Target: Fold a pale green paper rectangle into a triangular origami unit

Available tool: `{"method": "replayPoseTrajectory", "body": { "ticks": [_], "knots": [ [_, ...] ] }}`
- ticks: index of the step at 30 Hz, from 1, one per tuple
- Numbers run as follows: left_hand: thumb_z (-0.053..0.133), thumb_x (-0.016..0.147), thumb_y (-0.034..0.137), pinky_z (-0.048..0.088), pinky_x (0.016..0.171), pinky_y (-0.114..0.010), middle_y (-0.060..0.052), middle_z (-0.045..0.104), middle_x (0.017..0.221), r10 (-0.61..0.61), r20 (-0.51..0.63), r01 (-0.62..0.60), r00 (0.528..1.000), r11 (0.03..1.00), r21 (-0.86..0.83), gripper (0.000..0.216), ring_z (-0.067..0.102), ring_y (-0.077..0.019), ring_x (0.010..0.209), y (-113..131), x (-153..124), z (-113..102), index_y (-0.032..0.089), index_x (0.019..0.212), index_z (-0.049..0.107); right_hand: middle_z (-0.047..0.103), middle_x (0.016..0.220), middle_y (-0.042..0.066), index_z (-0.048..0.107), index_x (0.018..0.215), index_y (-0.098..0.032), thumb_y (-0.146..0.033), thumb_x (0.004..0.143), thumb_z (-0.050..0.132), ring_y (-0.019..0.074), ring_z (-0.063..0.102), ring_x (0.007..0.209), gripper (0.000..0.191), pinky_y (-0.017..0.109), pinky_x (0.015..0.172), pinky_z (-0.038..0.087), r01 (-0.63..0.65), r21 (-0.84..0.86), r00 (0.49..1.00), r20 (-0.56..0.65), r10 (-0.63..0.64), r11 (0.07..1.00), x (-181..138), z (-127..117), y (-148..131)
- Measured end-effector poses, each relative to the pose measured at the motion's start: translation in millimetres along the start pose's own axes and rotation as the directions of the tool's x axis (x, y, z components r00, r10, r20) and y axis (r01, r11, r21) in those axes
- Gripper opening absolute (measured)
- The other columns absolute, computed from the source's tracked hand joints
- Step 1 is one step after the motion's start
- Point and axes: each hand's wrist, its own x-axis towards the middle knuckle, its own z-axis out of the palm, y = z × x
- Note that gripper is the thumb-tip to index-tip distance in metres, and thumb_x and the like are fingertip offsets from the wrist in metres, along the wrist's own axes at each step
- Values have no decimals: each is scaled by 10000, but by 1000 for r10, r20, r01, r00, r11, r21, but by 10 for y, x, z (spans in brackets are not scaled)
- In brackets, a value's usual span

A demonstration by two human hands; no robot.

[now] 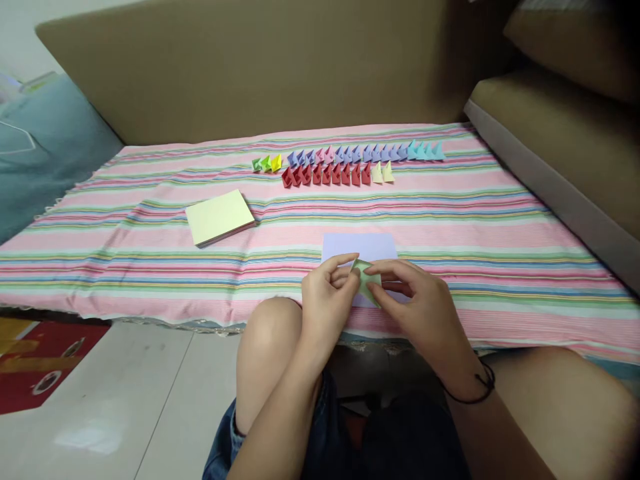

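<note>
A small folded piece of pale green paper (369, 281) is held up between both hands. My left hand (330, 283) pinches its left edge between thumb and fingers. On the other side, my right hand (413, 287) grips its right edge with thumb and forefinger. Beneath the hands lies a lavender sheet (357, 245), partly covered by them. Farther back stand two rows of small folded paper shapes, among them red pieces (327, 175), lilac pieces (375, 154), light blue pieces (425, 152), cream pieces (383, 173) and green and yellow pieces (267, 163).
A stack of pale yellow paper (220, 217) lies left of the hands on the striped cloth (150, 240). The brown sofa back (260, 67) rises behind, with an armrest (560, 133) at right. A red box (50, 367) sits on the floor at left.
</note>
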Motion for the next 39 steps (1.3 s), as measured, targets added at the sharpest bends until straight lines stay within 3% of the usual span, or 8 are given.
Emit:
{"method": "replayPoseTrajectory", "body": {
  "ticks": [7, 14, 21, 27, 30, 33, 37, 39],
  "knots": [
    [630, 765, 231, 501, 644, -243, -53, 714, 758, -27, 111, 43, 993, 988, -148, 249, 663, -151, 673, -28, -8, 13, 118, 984, 665, 686, 892, 20, 541, 1050, -219, -214, 756, 651, 147, 667, 676, 313, 288, 633, 571, -116, 22, 979, -164, 118, 993, -16, 53, -14],
    [649, 763, 236, 532, 765, -293, -83, 729, 853, -22, 184, 56, 983, 981, -183, 277, 687, -185, 785, 13, -15, 33, 98, 1003, 671, 677, 863, 26, 560, 1077, -208, -204, 755, 644, 151, 673, 676, 333, 278, 625, 565, -131, 31, 967, -216, 135, 991, 10, 40, -6],
    [646, 791, 230, 533, 841, -316, -76, 713, 1007, -27, 362, 144, 932, 943, -300, 271, 664, -212, 964, 46, 4, -68, 160, 1050, 682, 673, 882, 24, 539, 1108, -237, -243, 712, 710, 175, 687, 739, 431, 304, 668, 578, -173, 207, 965, -163, 208, 963, 27, -85, 45],
    [725, 657, 88, 553, 732, -264, -51, 692, 996, 52, 370, -16, 928, 995, -99, 487, 659, -209, 943, 35, 16, -110, 196, 1121, 626, 676, 811, 12, 518, 1142, -245, -286, 657, 764, 189, 690, 706, 545, 312, 637, 582, -224, 290, 969, -34, 244, 931, 21, -156, 26],
    [740, 655, 134, 545, 710, -270, -49, 685, 960, 69, 357, -94, 932, 994, 52, 361, 658, -203, 880, 59, 6, -119, 179, 1008, 682, 682, 950, 31, 493, 1196, -277, -304, 658, 770, 189, 700, 690, 605, 312, 606, 587, -248, 280, 968, 33, 248, 927, 3, -167, -6],
    [765, 642, 188, 526, 691, -274, -43, 684, 853, 64, 340, -115, 938, 985, 131, 204, 651, -188, 790, 72, 12, -127, 151, 836, 712, 696, 870, 14, 473, 1231, -283, -308, 675, 765, 196, 704, 701, 629, 318, 636, 589, -261, 260, 965, 72, 251, 930, -7, -178, -32],
    [802, 598, 201, 508, 663, -251, -15, 687, 721, 22, 300, -30, 954, 999, 21, 175, 645, -158, 703, 53, 38, -140, 146, 716, 683, 710, 765, 1, 481, 1258, -272, -332, 795, 665, 183, 694, 735, 501, 329, 721, 570, -237, 229, 969, 122, 214, 944, 2, -217, -65],
    [825, 558, 181, 503, 646, -236, 8, 689, 679, -3, 284, 26, 959, 997, -75, 216, 644, -141, 665, 35, 46, -148, 156, 707, 671, 718, 793, 2, 467, 1278, -274, -327, 791, 677, 180, 690, 770, 533, 331, 752, 563, -230, 276, 967, 172, 187, 933, 8, -242, -77]
  ]
}}
